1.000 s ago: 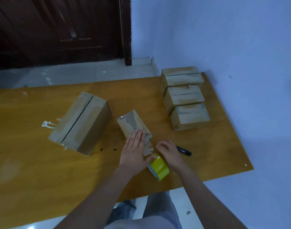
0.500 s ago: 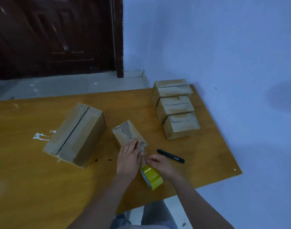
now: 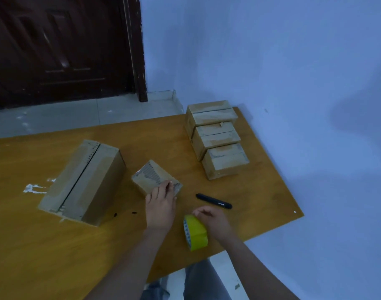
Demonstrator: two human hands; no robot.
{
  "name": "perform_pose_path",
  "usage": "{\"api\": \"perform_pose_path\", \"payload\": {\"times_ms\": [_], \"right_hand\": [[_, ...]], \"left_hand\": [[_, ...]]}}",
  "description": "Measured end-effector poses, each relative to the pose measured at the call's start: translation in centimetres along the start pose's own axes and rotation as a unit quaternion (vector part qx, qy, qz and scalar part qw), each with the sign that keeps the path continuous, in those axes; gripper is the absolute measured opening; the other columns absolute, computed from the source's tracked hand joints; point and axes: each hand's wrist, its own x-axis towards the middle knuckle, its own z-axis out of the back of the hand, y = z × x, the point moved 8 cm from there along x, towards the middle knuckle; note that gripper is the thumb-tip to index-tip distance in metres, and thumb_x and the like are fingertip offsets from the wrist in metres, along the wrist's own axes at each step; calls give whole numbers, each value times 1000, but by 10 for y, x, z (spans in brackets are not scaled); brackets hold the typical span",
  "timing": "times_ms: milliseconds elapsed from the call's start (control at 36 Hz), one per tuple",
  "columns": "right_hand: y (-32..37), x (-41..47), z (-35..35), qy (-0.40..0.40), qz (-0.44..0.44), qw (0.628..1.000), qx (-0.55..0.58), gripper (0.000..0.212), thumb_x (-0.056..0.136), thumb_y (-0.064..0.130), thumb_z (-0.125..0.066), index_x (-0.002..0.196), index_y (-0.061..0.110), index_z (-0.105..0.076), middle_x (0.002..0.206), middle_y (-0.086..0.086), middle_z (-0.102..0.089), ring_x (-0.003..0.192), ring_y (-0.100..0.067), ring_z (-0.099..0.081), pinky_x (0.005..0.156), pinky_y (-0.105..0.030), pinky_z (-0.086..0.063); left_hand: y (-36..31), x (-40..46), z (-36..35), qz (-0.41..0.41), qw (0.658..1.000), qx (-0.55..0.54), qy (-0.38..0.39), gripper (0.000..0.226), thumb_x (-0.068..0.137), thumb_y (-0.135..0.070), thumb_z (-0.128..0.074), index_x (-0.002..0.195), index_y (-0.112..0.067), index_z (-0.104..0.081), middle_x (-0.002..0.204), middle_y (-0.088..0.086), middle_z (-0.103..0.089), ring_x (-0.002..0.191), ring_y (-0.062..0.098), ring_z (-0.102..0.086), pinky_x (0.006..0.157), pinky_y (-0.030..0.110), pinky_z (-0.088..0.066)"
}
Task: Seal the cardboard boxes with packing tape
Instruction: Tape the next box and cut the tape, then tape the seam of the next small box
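Cardboard first: head view, only one available. Small box (image 3: 156, 180) sits mid-table (image 3: 44, 245) w/ a strip of clear tape along its top. Left hand (image 3: 161, 210) lies flat on the box's near end, fingers straight & together, pressing the tape down. Right hand (image 3: 214, 221) curls over the yellow tape roll (image 3: 196, 232), which stands on edge nr the table's near edge, just right of the left hand. Large box (image 3: 83, 180) stands to the left, seam running along its top. Three small boxes (image 3: 217, 139) are lined up at the far right, nr the wall. Black marker (image 3: 214, 201) lies betw. them & the hands.

Risks, as I judge them: if the roll is pulled away hard while the left hand presses only the near end, the light box could skid or the strip lift at the far end, leaving wrinkles. Tape tearing unevenly would leave a loose tail. Roll is also close to the table edge & could drop off if let go.

Hard to see: whether tape actually runs from roll to box, since it's clear & the light is dim. Right fingertips are partly hidden behind the roll. Can't tell if the three far boxes or the large one are fully sealed. Sides & undersides of all boxes are out of sight.
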Motion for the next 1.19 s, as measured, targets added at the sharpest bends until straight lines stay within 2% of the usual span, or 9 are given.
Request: {"api": "perform_pose_path", "payload": {"times_ms": [139, 194, 278, 444, 528, 667, 833, 1000, 1194], "right_hand": [[3, 2, 13, -20, 2, 999, 27, 13, 90, 16, -61, 84, 17, -71, 84, 7, -70, 79, -3, -63, 75, -18, -48], [5, 3, 21, -29, 3, 999, 41, 15, 91, 15, -60, 82, 18, -72, 86, 8, -71, 80, -3, -64, 74, -18, -49], [8, 5, 31, -45, 9, 998, 43, 13, 90, 14, -61, 86, 17, -72, 91, 12, -69, 86, 3, -62, 76, -16, -46], [19, 4, 42, -65, 39, 996, 35, 13, 88, 13, -64, 94, 7, -73, 100, 1, -69, 96, -10, -62, 85, -22, -47], [26, 1, 46, -84, 63, 994, 18, 17, 89, 14, -63, 98, 4, -73, 104, -1, -69, 97, -10, -62, 84, -21, -47], [34, -2, 56, -108, 73, 991, 25, 18, 88, 16, -65, 97, 3, -73, 106, -4, -70, 101, -15, -64, 90, -34, -50], [46, -5, 63, -128, 87, 988, 22, 15, 87, 12, -65, 95, 3, -73, 104, -7, -70, 99, -18, -64, 91, -39, -49], [54, -12, 60, -122, 98, 987, 29, 15, 86, 13, -66, 95, 2, -72, 104, -10, -70, 100, -20, -64, 92, -40, -49], [62, -16, 59, -109, 92, 989, 33, 17, 88, 15, -65, 98, 4, -72, 106, -4, -69, 100, -18, -63, 92, -38, -49]], "left_hand": [[-6, -2, -4, 67, 992, 50, 95, 58, 50, -28, -92, 92, -5, -59, 94, 14, -58, 84, 31, -57, 63, 37, -52], [-12, -3, 1, 84, 986, 83, 119, 58, 62, -41, -85, 100, -6, -58, 100, 13, -56, 93, 29, -56, 68, 36, -52], [-18, 0, 5, 87, 982, 85, 142, 54, 89, -53, -52, 121, -10, -43, 121, 8, -44, 116, 26, -45, 87, 31, -47], [-16, 11, 4, 93, 975, 57, 193, 45, 93, -48, -48, 116, -13, -33, 117, 4, -38, 92, 18, -56, 57, 24, -45], [-16, 12, 1, 127, 967, 36, 219, 47, 92, -49, -52, 115, -13, -33, 117, 6, -38, 89, 22, -60, 58, 26, -42], [-20, 12, -2, 125, 959, 45, 249, 40, 94, -45, -50, 113, -13, -33, 117, 8, -42, 92, 24, -60, 59, 28, -44], [-25, 11, -9, 130, 946, 68, 290, 55, 94, -43, -50, 132, -11, -25, 128, 11, -31, 97, 24, -59, 60, 29, -44], [-24, 16, -13, 145, 941, 66, 298, 58, 92, -38, -56, 133, -13, -24, 125, 9, -31, 101, 22, -58, 62, 27, -43], [-24, 10, -8, 123, 957, 35, 260, 38, 99, -38, -44, 123, -12, -31, 120, 10, -38, 93, 24, -62, 63, 29, -49]]}}
